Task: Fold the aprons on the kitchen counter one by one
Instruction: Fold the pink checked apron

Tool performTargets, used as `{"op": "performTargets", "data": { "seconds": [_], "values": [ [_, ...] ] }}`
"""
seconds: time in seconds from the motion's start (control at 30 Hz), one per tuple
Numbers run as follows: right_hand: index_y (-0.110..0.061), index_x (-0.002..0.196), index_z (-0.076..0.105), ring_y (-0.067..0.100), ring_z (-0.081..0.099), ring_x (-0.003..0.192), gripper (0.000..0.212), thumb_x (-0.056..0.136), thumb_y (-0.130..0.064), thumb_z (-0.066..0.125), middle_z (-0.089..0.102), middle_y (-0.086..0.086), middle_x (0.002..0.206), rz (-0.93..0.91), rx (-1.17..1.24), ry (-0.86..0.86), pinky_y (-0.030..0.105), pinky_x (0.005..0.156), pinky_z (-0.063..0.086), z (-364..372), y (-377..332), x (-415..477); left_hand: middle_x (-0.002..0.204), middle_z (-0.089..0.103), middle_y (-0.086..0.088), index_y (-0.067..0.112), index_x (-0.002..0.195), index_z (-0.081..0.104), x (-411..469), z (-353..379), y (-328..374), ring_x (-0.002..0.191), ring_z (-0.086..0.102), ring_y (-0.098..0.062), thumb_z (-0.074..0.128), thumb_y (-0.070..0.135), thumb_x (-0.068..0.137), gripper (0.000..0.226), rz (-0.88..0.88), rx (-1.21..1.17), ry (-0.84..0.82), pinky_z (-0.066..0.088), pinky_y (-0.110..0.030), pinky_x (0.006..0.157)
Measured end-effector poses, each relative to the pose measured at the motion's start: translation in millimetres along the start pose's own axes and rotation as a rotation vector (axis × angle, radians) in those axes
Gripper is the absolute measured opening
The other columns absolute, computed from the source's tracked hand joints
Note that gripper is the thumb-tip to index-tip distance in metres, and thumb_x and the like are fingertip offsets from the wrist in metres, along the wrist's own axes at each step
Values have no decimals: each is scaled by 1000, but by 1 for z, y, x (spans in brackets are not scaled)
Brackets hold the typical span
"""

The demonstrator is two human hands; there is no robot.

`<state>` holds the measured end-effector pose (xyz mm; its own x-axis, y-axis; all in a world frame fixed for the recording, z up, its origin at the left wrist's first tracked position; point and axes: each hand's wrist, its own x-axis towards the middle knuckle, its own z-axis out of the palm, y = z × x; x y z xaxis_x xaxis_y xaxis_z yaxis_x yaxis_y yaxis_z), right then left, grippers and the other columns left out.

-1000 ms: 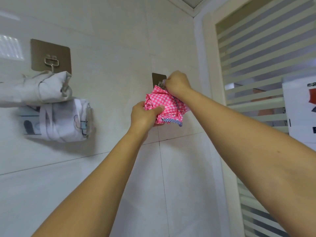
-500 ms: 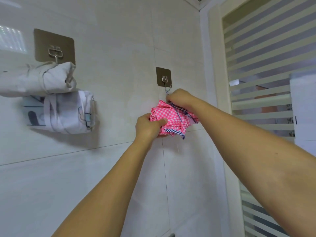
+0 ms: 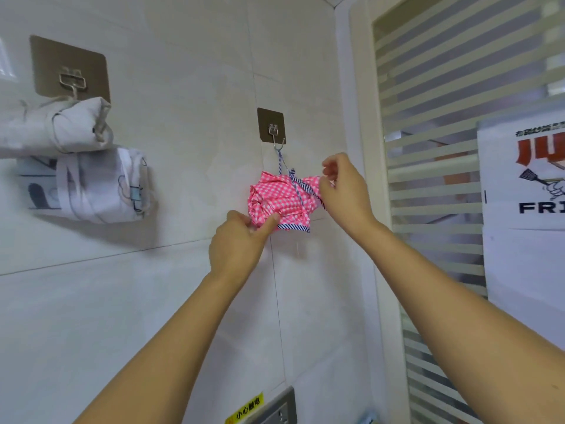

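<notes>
Conceivably, the folded pink apron (image 3: 279, 198) could be unrolled or slipped off the wall hook (image 3: 276, 142) if its striped string (image 3: 280, 160) is tugged on release. The bundle is hung by that string against the tiles (image 3: 183, 148), between the hands: its lower left corner is pinched by the left hand (image 3: 241, 240), its upper right edge by curled fingers of the right hand (image 3: 344, 188).

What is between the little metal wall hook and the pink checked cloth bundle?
In the head view, a thin blue-and-white striped string hangs from the metal wall hook down to the pink checked cloth bundle.
</notes>
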<state>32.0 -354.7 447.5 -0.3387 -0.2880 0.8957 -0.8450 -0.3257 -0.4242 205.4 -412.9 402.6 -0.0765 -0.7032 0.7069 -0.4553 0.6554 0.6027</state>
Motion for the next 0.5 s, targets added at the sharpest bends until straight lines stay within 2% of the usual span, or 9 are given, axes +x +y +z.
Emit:
{"op": "performTargets", "data": {
  "seconds": [0.07,0.17,0.23,0.33,0.4,0.5],
  "values": [
    [-13,111,50,11,55,89,22,90,-7,53,57,-3,102,-46,84,92,20,75,43,-9,-2,-31,79,63,-1,9,86,57,-18,1,-13,75,59,-22,47,70,84,62,22,173,-43,45,-34,65],
    [-21,104,47,12,58,72,16,92,-12,53,56,-8,83,-9,159,85,23,67,46,-18,2,-85,71,59,2,15,74,52,-58,7,-35,70,57,-19,50,60,89,47,68,194,-172,45,-32,61],
    [-22,102,47,14,58,60,10,94,-21,53,55,-6,69,68,123,11,26,59,43,-23,13,-125,64,50,6,21,68,41,-95,12,-50,61,49,-14,54,55,89,41,82,144,-243,36,-29,55],
    [-24,100,48,9,46,48,8,97,-30,51,44,-5,51,148,20,-117,18,49,33,-29,40,-186,58,42,7,22,66,34,-150,24,-74,53,39,-10,57,50,89,43,48,49,-370,29,-27,52],
    [-24,103,48,9,44,46,11,98,-33,48,45,-4,51,239,-92,-230,20,47,33,-34,59,-231,58,44,8,21,66,36,-186,36,-91,54,41,-8,60,47,88,42,3,16,-456,30,-26,52],
    [-22,108,49,10,51,51,17,98,-35,47,54,-2,57,397,-265,-363,26,51,41,-45,88,-294,62,51,5,21,75,43,-236,53,-114,58,48,-7,61,47,87,34,-70,23,-573,33,-24,53]
  ]
}}
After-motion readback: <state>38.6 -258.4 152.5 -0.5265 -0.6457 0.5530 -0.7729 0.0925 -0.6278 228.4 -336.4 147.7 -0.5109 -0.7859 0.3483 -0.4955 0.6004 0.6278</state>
